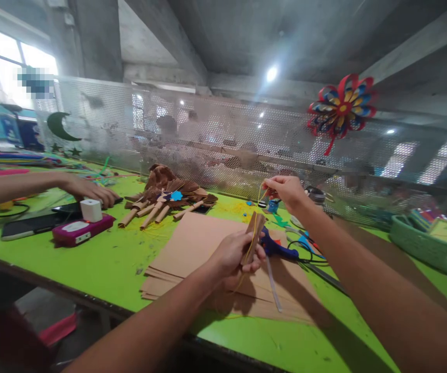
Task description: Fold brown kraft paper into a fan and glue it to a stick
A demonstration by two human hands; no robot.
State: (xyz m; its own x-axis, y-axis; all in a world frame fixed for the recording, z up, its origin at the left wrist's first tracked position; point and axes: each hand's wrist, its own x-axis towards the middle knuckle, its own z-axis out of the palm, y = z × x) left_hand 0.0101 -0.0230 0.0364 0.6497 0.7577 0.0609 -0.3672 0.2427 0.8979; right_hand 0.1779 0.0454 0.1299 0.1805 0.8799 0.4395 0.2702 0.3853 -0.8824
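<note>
My left hand [237, 254] is closed around a folded strip of brown paper [253, 235], held upright over a stack of brown paper sheets [196, 238]. A thin yellow string [261, 194] runs along the folded paper and up to my right hand [283, 187], whose fingers pinch it above and to the right. Just right of the folded paper lie blue-handled scissors [281, 249]. A pale narrow strip [274, 285] rests on the sheets below them.
Brown paper bundles [157, 207] lie behind the stack. At left, another person's hand [87, 189] is near phones [32, 225] and a purple power strip [83, 230]. A green basket [429, 248] stands at right. A perforated metal screen [215, 150] backs the green table [118, 269].
</note>
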